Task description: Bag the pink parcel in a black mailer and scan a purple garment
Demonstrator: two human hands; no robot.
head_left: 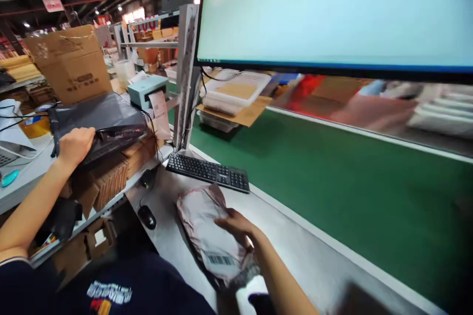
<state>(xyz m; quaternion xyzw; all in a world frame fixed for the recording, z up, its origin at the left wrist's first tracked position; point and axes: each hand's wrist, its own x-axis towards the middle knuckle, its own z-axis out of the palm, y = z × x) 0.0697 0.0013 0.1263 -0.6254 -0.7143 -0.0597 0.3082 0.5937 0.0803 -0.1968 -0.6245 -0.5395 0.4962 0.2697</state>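
Note:
My left hand [77, 145] is closed on the near edge of a black plastic bag [111, 118], which lies in a dark pile on top of stacked flat cardboard. My right hand [238, 226] grips the right side of a wrapped parcel [207, 226], its thumb over the top face. The parcel has a pinkish plastic wrapping and a white label with a barcode near its lower end. It is just above or on the metal tabletop [166, 236]; which one I cannot tell. The fingers under the parcel are hidden.
A keyboard [209, 172] and a mouse [147, 216] sit beyond the parcel. A large monitor [332, 15] hangs above a green conveyor belt [314, 172]. On the left are a cardboard box [70, 66], a label printer [148, 89] and folded cardboard [111, 182]. White trays [236, 91] stand behind the post.

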